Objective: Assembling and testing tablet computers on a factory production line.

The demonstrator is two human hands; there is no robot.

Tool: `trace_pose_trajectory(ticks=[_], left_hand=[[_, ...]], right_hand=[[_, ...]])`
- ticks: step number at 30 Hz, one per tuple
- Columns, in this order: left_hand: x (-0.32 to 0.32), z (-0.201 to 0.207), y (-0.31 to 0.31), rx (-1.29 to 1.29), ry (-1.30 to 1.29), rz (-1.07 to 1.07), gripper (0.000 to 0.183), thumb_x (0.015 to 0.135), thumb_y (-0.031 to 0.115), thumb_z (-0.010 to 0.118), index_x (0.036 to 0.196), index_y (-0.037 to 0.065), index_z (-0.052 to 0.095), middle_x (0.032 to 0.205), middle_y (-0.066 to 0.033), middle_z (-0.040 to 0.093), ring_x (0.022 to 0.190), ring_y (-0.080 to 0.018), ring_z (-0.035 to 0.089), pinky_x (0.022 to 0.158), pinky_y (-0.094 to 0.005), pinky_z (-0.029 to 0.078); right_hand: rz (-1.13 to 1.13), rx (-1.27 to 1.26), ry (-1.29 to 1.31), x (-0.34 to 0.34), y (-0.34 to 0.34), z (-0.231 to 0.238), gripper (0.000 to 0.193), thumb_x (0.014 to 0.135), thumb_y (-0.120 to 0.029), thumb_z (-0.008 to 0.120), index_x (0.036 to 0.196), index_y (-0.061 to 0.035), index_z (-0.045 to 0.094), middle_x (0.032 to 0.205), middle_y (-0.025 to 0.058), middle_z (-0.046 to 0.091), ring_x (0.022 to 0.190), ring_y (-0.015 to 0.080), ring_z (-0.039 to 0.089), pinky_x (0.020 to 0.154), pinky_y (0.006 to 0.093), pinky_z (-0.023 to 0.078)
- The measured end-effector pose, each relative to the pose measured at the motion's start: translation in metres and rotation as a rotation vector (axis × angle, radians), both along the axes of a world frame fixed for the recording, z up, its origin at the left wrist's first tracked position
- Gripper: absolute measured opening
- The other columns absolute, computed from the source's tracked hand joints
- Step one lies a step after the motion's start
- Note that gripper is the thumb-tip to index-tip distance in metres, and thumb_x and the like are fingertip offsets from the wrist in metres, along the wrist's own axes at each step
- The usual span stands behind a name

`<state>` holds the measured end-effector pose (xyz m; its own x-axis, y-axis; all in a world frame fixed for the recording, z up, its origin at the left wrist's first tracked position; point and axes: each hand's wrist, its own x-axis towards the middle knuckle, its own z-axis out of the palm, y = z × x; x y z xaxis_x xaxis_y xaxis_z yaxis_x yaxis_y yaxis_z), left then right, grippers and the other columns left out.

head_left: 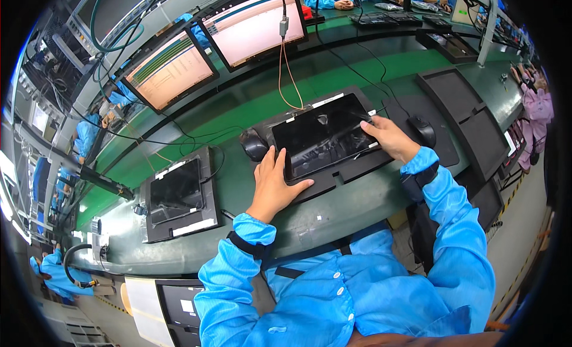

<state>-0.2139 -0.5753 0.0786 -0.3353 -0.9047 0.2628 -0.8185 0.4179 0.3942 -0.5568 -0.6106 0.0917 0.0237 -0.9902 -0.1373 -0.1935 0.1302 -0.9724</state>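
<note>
The tablet already lay cradled near the table's front edge, my open left hand and right hand (grip unclear) not yet withdrawn.

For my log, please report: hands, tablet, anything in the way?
Left hand spread at left end of tablet; right hand at right end. Tablet dark, on black tray. Mouse near left hand.

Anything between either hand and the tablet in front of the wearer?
Nothing visible. The left hand is at the left end of the tablet, the right hand at its right end. One black mouse lies beside the left hand, another mouse beside the right; neither blocks.
</note>
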Motion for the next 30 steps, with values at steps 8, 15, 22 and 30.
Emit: trace_pose_trajectory(ticks=[8, 15, 22, 30], left_hand=[[0.003, -0.009, -0.005, -0.039, 0.01, -0.021, 0.085, 0.079, 0.046, 0.084, 0.143, -0.001, 0.053, 0.155, -0.0276, 0.038, 0.143, -0.0451, 0.034, 0.119, -0.0503, 0.028], [0.004, -0.012, -0.005, -0.043, 0.039, -0.011, 0.077, 0.082, 0.039, 0.082, 0.141, -0.001, 0.054, 0.153, -0.028, 0.04, 0.144, -0.0438, 0.034, 0.118, -0.0505, 0.028], [0.014, 0.025, 0.074, -0.124, 0.353, -0.272, 0.051, 0.084, 0.027, 0.08, 0.122, -0.002, 0.062, 0.13, -0.0239, 0.059, 0.123, -0.0428, 0.054, 0.105, -0.0479, 0.046], [0.148, -0.016, 0.283, -0.324, 0.351, 0.612, 0.014, 0.08, 0.004, 0.078, 0.093, 0.004, 0.072, 0.089, -0.0115, 0.071, 0.081, -0.0304, 0.067, 0.072, -0.0392, 0.052]], right_hand=[[0.158, -0.282, 0.846, 0.009, 0.027, 0.026, 0.091, 0.072, -0.043, 0.09, 0.139, 0.0075, 0.053, 0.121, 0.0196, 0.056, 0.111, 0.0326, 0.06, 0.094, 0.037, 0.05], [0.206, -0.418, 0.847, 0.005, 0.021, 0.007, 0.084, 0.071, -0.046, 0.089, 0.138, -0.0035, 0.06, 0.128, 0.017, 0.054, 0.115, 0.0361, 0.061, 0.096, 0.0412, 0.051], [0.225, -0.94, 0.838, 0.116, 0.032, 0.046, 0.025, 0.086, -0.024, 0.077, 0.1, -0.0044, 0.071, 0.101, 0.0127, 0.066, 0.086, 0.033, 0.065, 0.072, 0.0427, 0.051], [0.843, -0.803, 0.971, 0.304, 0.068, -0.002, 0.043, 0.086, -0.04, 0.076, 0.091, 0.0013, 0.064, 0.079, 0.0201, 0.067, 0.077, 0.0405, 0.067, 0.068, 0.0472, 0.054]])
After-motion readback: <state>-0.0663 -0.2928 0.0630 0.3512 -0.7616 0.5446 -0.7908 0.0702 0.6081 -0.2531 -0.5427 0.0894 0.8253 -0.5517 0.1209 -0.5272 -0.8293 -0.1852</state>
